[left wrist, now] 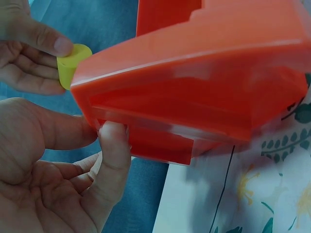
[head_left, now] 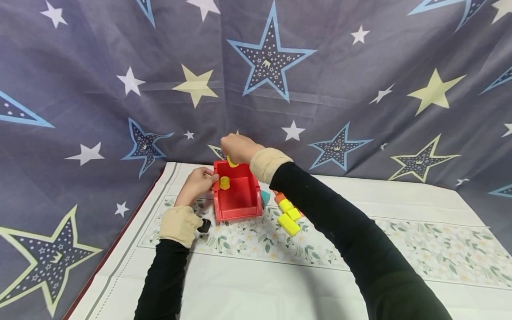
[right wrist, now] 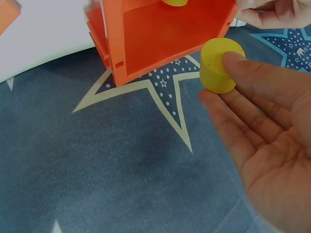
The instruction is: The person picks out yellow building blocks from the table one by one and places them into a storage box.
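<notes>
A red plastic open-topped box (head_left: 240, 200) stands on the tablecloth with its far end near the curtain. My left hand (head_left: 198, 181) pinches its left rim between thumb and finger, seen up close at the red wall (left wrist: 170, 92). Above the box's far edge, my right hand (head_left: 240, 149) holds a yellow cylinder block (right wrist: 216, 70) between thumb and fingertips. In the left wrist view this block (left wrist: 73, 65) is just beside the box's corner. Inside the box, near its left wall, there is another yellow cylinder block (head_left: 225, 182).
Right of the box lie several yellow blocks (head_left: 289, 224), an orange block (head_left: 279, 198) and a teal block (head_left: 265, 197), partly behind my right forearm. A star-patterned curtain (head_left: 320, 111) rises at the table's back edge. A small black object (head_left: 204, 226) is by my left wrist.
</notes>
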Demonstrator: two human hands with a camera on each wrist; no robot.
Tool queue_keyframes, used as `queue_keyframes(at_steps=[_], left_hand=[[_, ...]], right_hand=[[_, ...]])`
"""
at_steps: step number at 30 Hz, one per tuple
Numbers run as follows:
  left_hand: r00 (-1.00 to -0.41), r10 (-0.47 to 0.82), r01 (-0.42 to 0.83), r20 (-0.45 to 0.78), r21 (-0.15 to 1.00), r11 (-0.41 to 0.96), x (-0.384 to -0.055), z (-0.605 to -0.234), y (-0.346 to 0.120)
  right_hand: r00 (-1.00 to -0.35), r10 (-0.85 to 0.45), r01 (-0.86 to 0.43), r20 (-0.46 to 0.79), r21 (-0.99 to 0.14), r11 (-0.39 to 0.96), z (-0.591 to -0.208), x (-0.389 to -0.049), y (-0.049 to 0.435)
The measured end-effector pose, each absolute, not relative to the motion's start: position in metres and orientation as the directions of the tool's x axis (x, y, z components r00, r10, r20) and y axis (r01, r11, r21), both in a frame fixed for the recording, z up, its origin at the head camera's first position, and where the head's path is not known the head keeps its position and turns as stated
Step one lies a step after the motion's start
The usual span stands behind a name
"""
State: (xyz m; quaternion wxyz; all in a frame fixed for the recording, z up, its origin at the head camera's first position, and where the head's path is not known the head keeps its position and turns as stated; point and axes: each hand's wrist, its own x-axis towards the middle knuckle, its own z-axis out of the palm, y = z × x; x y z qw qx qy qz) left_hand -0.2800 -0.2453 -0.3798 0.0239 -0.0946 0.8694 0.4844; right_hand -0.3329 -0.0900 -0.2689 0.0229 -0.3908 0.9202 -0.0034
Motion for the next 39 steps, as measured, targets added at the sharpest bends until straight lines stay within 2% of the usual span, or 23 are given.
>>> queue_keyframes(at_steps=[33, 39], left_hand=[[-0.981, -0.154, -0.184, -0.12, 0.834, 0.52, -0.279, -0.38, -0.244], [-0.983, -0.144, -0.172, -0.114, 0.842, 0.511, -0.28, -0.381, -0.245]], right_hand=[[-0.749, -0.655, -0.65, -0.099, -0.082, 0.756, -0.299, -0.338, -0.095], [-0.747, -0.657, -0.657, -0.099, -0.043, 0.753, -0.303, -0.34, -0.099]])
